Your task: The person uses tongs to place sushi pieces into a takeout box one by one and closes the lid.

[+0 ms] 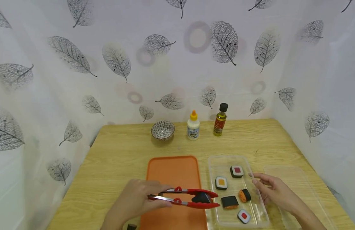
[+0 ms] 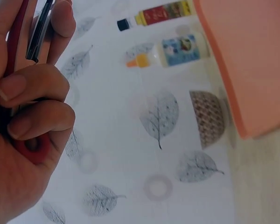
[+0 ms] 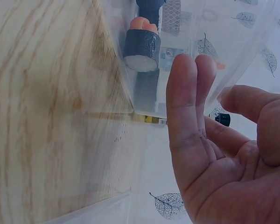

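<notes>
Showing at near edge: one small dark object [image 1: 132, 226], cut off by the frame; kind cannot be told.
Left hand [image 1: 140, 198]: fingers curled, pinching the handle end of the tongs.
Tongs [image 1: 196, 204]: one pair, red-tipped; long axis crosswise, tips pointing right, at the clear box [image 1: 223, 166].
Held sushi [image 1: 201, 197]: one black-wrapped piece between the tong tips, seen over the right edge of the orange tray [image 1: 173, 172]; right of the left hand, left of the box; left hand the nearer.
Right hand [image 1: 273, 188]: fingers nearly straight, thumb apart, at the box's right wall; firmness of contact cannot be told.
Box contents: five sushi pieces [image 1: 221, 183].
Lid-like sheet [image 1: 298, 187]: clear, right of the box.
Far row, left to right: patterned bowl [image 1: 162, 130]; white bottle [image 1: 193, 130], yellow cap; oil bottle [image 1: 219, 124], black cap.
Backdrop: leaf-printed cloth [image 1: 177, 73].
</notes>
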### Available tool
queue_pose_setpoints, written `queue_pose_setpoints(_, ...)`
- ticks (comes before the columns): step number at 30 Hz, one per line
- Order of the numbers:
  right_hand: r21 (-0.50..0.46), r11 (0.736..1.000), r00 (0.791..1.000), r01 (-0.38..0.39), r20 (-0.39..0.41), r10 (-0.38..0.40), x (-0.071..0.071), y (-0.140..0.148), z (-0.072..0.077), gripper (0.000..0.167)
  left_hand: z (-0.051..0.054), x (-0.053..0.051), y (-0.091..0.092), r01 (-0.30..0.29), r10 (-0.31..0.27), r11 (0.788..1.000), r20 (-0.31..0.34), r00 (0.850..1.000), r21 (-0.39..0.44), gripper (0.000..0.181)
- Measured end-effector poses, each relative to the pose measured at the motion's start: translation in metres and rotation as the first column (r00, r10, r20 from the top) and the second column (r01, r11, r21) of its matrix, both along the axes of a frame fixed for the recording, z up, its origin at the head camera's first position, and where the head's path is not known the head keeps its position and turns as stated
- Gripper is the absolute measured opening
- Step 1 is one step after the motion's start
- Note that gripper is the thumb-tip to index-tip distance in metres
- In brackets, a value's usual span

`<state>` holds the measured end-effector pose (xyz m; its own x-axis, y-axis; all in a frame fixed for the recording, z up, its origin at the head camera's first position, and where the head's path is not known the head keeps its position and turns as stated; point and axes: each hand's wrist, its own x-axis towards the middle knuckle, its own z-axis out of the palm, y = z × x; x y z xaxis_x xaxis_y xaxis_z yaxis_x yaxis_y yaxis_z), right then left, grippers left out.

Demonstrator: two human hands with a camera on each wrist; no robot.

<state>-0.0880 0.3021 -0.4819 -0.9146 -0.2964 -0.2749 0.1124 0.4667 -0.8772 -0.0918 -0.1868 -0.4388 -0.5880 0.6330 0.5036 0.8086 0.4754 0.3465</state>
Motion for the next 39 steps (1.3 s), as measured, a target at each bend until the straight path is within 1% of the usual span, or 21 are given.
queue_pose_setpoints(4,-0.014,1.0,1.0,-0.007,-0.007,0.007,0.0,0.001,-0.001,0.061,0.007,-0.009,0.019,0.027,-0.03,0.998,-0.05,0.998,-0.051,0.036)
queue_pose_setpoints(8,-0.029,0.999,1.0,-0.019,-0.009,0.019,-0.001,0.001,-0.001,0.061,0.013,-0.014,0.036,0.059,-0.07,0.99,-0.084,0.994,-0.127,0.038)
queue_pose_setpoints(11,-0.029,0.999,1.0,-0.025,-0.016,0.024,-0.001,0.0,-0.001,0.061,0.018,-0.017,0.046,0.083,-0.097,0.979,-0.069,0.993,-0.184,0.038)
queue_pose_setpoints(16,-0.021,1.0,1.0,-0.02,-0.018,0.019,-0.001,0.001,-0.002,0.061,0.027,-0.019,0.057,0.086,-0.11,0.962,-0.081,0.991,-0.259,0.04)
queue_pose_setpoints(18,-0.02,1.0,1.0,-0.016,-0.013,0.016,-0.001,0.001,-0.002,0.061,0.031,-0.02,0.062,0.077,-0.112,0.955,-0.109,0.988,-0.287,0.04)
queue_pose_setpoints(22,-0.023,1.0,1.0,-0.014,-0.006,0.014,-0.001,0.002,-0.002,0.061,0.036,-0.021,0.071,0.077,-0.131,0.94,-0.142,0.981,-0.334,0.039)
queue_pose_setpoints(24,-0.032,0.999,1.0,-0.022,-0.013,0.022,-0.001,0.002,-0.002,0.06,0.039,-0.021,0.075,0.078,-0.137,0.93,-0.142,0.98,-0.358,0.04)
queue_pose_setpoints(30,-0.019,1.0,1.0,-0.02,-0.015,0.02,-0.001,0.001,-0.003,0.06,0.043,-0.021,0.086,0.091,-0.141,0.908,-0.095,0.985,-0.409,0.04)
queue_pose_setpoints(32,-0.011,1.0,1.0,-0.016,-0.013,0.016,0.0,0.001,-0.002,0.061,0.046,-0.022,0.091,0.096,-0.146,0.898,-0.085,0.986,-0.43,0.04)
queue_pose_setpoints(34,-0.012,1.0,1.0,-0.014,-0.01,0.014,-0.001,0.001,-0.002,0.061,0.048,-0.022,0.095,0.1,-0.15,0.883,-0.074,0.986,-0.459,0.041)
queue_pose_setpoints(37,-0.021,1.0,1.0,-0.013,-0.009,0.012,-0.001,0.0,-0.002,0.062,0.053,-0.023,0.103,0.102,-0.151,0.849,-0.053,0.987,-0.519,0.04)
queue_pose_setpoints(39,-0.022,1.0,1.0,-0.005,-0.005,0.005,0.0,0.0,-0.002,0.062,0.054,-0.023,0.11,0.094,-0.151,0.826,-0.058,0.987,-0.556,0.038)
